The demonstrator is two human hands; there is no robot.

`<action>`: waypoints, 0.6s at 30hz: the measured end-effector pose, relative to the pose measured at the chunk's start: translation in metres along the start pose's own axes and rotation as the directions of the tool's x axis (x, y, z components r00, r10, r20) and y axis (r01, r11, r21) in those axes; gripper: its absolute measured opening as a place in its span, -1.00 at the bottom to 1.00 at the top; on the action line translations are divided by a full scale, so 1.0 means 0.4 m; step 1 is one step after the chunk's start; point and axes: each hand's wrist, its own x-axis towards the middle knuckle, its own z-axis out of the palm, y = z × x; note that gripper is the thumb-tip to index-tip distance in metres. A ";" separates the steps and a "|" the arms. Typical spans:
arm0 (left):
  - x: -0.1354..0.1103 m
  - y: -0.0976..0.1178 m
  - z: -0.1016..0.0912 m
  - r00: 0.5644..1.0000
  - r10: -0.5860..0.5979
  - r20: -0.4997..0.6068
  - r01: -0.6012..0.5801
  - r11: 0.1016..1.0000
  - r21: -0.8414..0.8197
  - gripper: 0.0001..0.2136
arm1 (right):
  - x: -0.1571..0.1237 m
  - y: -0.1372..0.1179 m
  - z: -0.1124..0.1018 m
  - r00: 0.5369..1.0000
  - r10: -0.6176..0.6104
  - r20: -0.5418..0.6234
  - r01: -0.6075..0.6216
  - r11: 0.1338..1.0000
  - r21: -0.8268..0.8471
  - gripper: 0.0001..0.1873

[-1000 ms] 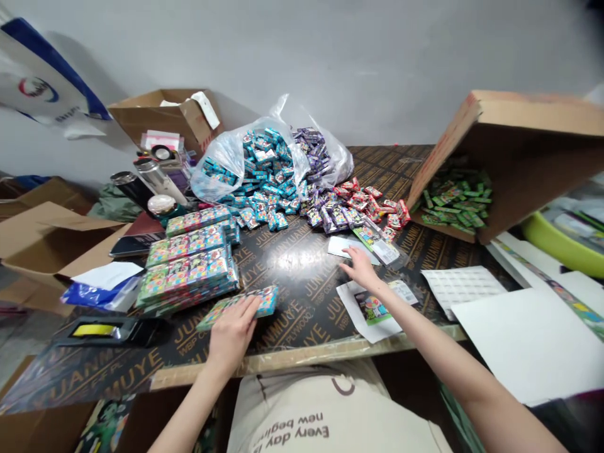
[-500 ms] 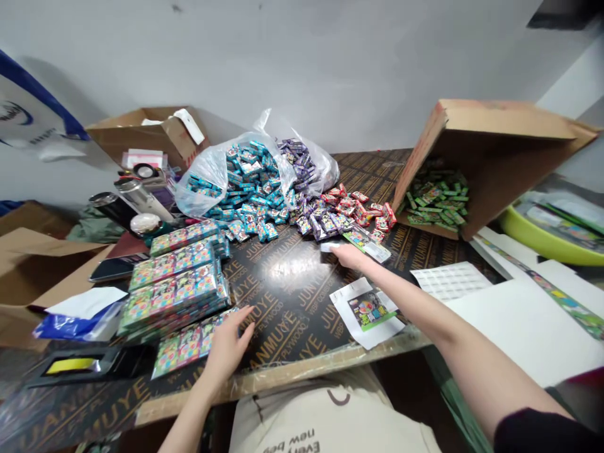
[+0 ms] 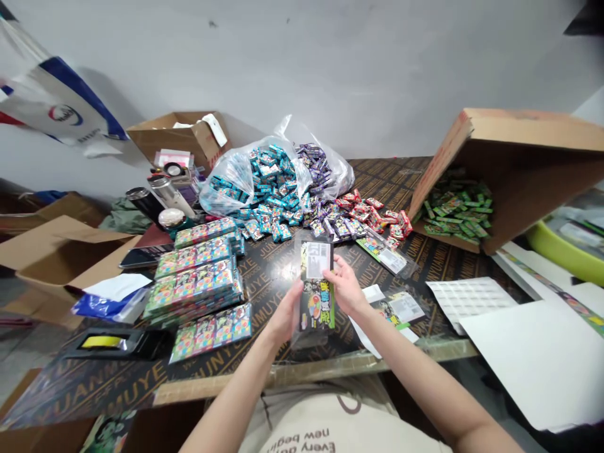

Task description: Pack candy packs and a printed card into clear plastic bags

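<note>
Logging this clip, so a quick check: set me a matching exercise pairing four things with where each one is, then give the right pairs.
Things:
1. Green packets
2. Blue packets
3. Clear sleeved packet
4. Multicoloured bundles

Places:
A. Between the left hand and right hand
B. Stacked on the plywood board
C. Inside the tipped cardboard box
D. Heaped in the clear plastic bag

Pairs: 1-C, 2-D, 3-A, 4-B

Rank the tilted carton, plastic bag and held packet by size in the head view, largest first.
First the tilted carton, then the plastic bag, then the held packet, smallest though nearest the camera.
</note>
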 end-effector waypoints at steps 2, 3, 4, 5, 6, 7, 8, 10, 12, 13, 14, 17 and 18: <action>-0.013 -0.007 -0.004 1.000 0.013 0.023 -0.012 1.000 -0.023 -0.42 | 0.015 -0.005 -0.019 0.985 -0.052 -0.163 0.067 0.994 0.084 -0.60; -0.020 -0.010 -0.011 0.998 0.034 0.044 -0.033 0.999 -0.021 -0.37 | 0.023 -0.010 -0.029 0.966 -0.033 -0.256 0.070 0.988 0.138 -0.62; -0.026 -0.014 -0.019 0.996 0.067 0.067 -0.068 0.998 0.011 -0.29 | 0.030 -0.016 -0.037 0.944 0.019 -0.331 0.049 0.979 0.196 -0.65; -0.031 -0.020 -0.028 0.991 0.114 0.077 -0.120 0.989 0.088 -0.20 | 0.032 -0.019 -0.041 0.923 0.093 -0.373 0.005 0.968 0.252 -0.69; -0.035 -0.026 -0.035 0.982 0.178 0.067 -0.188 0.959 0.213 -0.10 | 0.028 -0.018 -0.039 0.908 0.169 -0.384 -0.052 0.953 0.297 -0.73; -0.037 -0.033 -0.040 0.966 0.256 0.044 -0.253 0.893 0.372 0.00 | 0.018 -0.012 -0.030 0.901 0.245 -0.359 -0.122 0.935 0.332 -0.77; -0.038 -0.040 -0.042 0.942 0.335 0.023 -0.294 0.791 0.537 0.08 | 0.001 -0.001 -0.017 0.899 0.317 -0.303 -0.202 0.912 0.356 -0.81; -0.038 -0.046 -0.040 0.876 0.481 0.029 -0.328 0.551 0.767 0.13 | -0.047 0.035 0.019 0.871 0.477 -0.118 -0.403 0.831 0.384 -0.89; -0.038 -0.036 -0.030 0.788 0.603 0.124 -0.416 0.373 0.829 0.13 | -0.101 0.081 0.051 0.784 0.617 0.067 -0.594 0.714 0.372 -0.93; -0.039 -0.023 -0.024 0.735 0.650 0.193 -0.484 0.304 0.820 0.13 | -0.124 0.103 0.059 0.739 0.661 0.134 -0.661 0.671 0.336 -0.93; -0.041 -0.005 -0.019 0.678 0.690 0.252 -0.549 0.248 0.799 0.13 | -0.143 0.120 0.060 0.704 0.687 0.181 -0.707 0.654 0.270 -0.87; -0.049 0.057 -0.013 0.615 0.744 0.263 -0.606 0.232 0.761 0.07 | -0.173 0.132 0.029 0.660 0.709 0.249 -0.691 0.703 -0.171 -0.52; -0.054 0.074 -0.014 0.655 0.728 0.204 -0.577 0.307 0.757 -0.01 | -0.175 0.119 0.014 0.710 0.669 0.220 -0.580 0.733 -0.357 -0.45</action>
